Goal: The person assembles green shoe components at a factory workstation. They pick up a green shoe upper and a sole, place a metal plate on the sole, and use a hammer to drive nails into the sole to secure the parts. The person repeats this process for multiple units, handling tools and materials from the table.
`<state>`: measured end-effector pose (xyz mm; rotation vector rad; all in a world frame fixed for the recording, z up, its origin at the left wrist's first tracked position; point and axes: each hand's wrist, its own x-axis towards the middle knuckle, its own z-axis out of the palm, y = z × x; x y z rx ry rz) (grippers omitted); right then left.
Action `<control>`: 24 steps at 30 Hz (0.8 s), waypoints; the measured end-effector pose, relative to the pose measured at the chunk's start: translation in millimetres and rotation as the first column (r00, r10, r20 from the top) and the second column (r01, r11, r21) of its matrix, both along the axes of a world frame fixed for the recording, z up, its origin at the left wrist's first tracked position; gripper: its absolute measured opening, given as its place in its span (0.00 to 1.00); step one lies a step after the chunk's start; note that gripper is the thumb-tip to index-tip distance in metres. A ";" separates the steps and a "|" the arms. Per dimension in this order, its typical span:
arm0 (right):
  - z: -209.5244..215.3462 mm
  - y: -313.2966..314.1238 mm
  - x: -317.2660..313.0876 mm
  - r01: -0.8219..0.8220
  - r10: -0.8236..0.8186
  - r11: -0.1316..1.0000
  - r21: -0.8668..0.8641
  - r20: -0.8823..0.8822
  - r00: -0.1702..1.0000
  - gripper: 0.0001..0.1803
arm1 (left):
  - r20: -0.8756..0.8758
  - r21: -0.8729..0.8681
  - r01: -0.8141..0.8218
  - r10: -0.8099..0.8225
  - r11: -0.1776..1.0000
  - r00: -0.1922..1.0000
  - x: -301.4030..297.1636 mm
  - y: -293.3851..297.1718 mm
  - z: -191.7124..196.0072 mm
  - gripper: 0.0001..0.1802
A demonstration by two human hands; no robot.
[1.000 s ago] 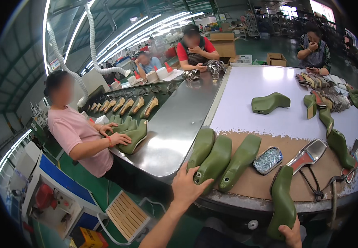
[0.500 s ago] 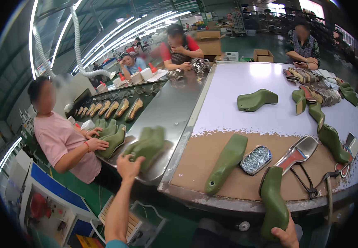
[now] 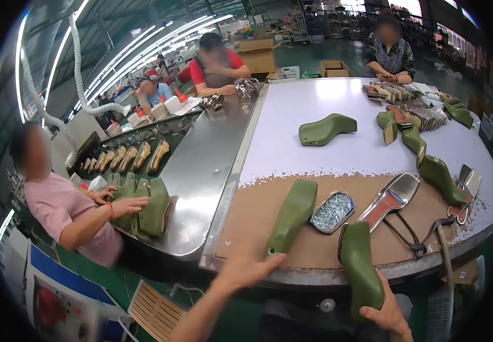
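Note:
My right hand (image 3: 387,310) grips a green shoe last (image 3: 362,265) by its lower end, the other end resting at the near table edge. My left hand (image 3: 245,268), smeared by motion, has its thumb stretched out at the holed end of another green last (image 3: 293,214) lying on brown board. Whether it touches that last I cannot tell. Between the two lasts stands a small tray of nails (image 3: 333,212). Beyond the held last lies a silver and red insole piece (image 3: 391,196), with dark-handled pincers (image 3: 411,239) beside it.
A hammer (image 3: 445,251) hangs over the table's near right edge. More lasts (image 3: 441,179) and stacked insoles (image 3: 411,108) lie farther right; one last (image 3: 327,130) sits on the white sheet. At left, a co-worker in pink (image 3: 78,214) handles lasts (image 3: 156,208) on a metal bench (image 3: 201,154).
My left hand has let go of a pair of lasts on the metal bench and swung right to the brown board. The co-worker's hand now rests on those lasts. The view has shifted.

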<state>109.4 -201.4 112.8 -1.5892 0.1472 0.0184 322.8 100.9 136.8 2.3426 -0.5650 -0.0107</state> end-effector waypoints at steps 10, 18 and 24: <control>20.5 21.6 18.4 -0.152 0.152 0.988 0.005 -0.028 0.988 0.47 | -0.130 -0.401 0.102 -0.166 0.910 0.977 -21.9 2.4 -5.2 0.45; -35.3 117.3 119.4 -0.163 0.261 0.905 -0.394 0.209 0.942 0.39 | 0.145 0.177 -0.088 0.062 0.980 0.987 -69.8 -5.9 23.1 0.47; -40.1 122.4 115.5 -0.224 0.435 0.856 -0.466 0.413 0.800 0.26 | 0.198 0.299 -0.449 0.406 0.842 0.892 -54.8 -6.3 36.7 0.50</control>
